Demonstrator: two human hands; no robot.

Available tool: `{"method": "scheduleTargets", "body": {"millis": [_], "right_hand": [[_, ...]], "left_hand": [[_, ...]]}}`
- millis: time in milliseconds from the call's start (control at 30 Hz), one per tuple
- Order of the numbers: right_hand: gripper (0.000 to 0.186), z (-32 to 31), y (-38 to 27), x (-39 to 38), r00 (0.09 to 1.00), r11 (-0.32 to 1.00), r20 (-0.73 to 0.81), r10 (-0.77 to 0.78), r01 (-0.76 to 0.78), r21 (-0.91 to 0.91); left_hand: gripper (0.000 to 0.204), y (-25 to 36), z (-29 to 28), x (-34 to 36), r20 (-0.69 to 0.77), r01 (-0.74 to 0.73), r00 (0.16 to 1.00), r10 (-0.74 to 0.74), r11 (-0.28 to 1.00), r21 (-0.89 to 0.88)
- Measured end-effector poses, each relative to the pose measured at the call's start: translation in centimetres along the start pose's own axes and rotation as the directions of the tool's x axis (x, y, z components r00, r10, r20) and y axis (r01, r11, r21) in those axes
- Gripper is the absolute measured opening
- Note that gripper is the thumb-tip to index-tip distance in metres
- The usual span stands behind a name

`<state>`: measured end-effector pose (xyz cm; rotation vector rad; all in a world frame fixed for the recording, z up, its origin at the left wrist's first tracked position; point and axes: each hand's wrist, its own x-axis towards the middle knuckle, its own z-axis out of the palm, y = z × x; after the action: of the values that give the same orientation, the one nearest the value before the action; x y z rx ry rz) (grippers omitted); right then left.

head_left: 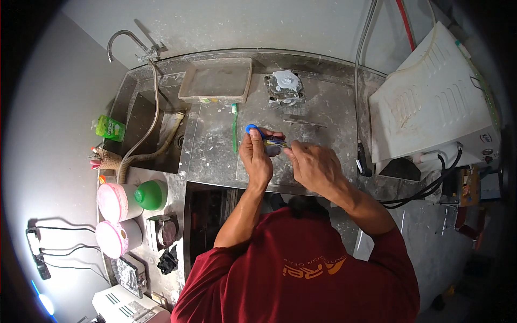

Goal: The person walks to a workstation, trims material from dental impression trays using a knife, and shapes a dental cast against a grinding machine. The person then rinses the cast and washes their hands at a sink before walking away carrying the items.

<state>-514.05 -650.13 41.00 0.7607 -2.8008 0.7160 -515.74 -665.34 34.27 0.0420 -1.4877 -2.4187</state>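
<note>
My left hand (257, 157) is closed, thumb up, on a small blue round object (250, 128) and a small grey-and-yellow piece (274, 143) just beside it. My right hand (315, 167) meets that piece from the right, fingers pinched on something thin at its end, too small to name. Both hands are raised over the stainless worktop (328, 140). Beyond them lie a toothbrush with a green handle (235, 132) and a flat metal bar (305, 122). Farther back stands a square metal fixture (284, 89) with white material on top.
A plastic tray (215, 70) sits at the back left, beside a sink (140, 113) with faucet (116, 40) and hoses. Pink-lidded tubs (113, 202), a green bowl (151, 195) and small boxes line the left. A white machine (425, 91) with black cables (439, 185) stands at the right.
</note>
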Motion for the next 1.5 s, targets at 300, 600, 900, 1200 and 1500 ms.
{"method": "scheduleTargets", "body": {"millis": [300,600,900,1200,1500], "right_hand": [[0.029,-2.3,-0.4,0.8,0.991,0.998,0.137,0.001,0.007,-0.058],[0.034,-1.7,1.7,1.6,0.978,0.995,0.191,-0.085,0.093,-0.035],[0.029,-0.3,4.2,1.9,0.971,0.981,0.136,-0.195,0.193,0.022],[0.031,0.6,5.2,1.8,0.966,0.974,0.128,-0.226,0.228,-0.004],[0.035,0.7,4.0,1.7,0.98,0.991,0.181,-0.081,0.059,0.123]], "left_hand": [[0.051,1.7,0.3,0.4,0.131,-0.172,0.982,0.138,0.936,0.306],[0.049,0.7,0.3,1.4,0.156,-0.027,0.988,-0.002,0.983,0.182],[0.047,0.1,-0.2,2.1,0.212,0.075,0.97,-0.121,0.974,0.214],[0.047,-0.5,-0.7,2.9,0.238,0.151,0.948,-0.211,0.957,0.247],[0.048,-0.9,0.2,2.3,0.144,0.052,0.986,-0.086,0.973,0.226]]}}
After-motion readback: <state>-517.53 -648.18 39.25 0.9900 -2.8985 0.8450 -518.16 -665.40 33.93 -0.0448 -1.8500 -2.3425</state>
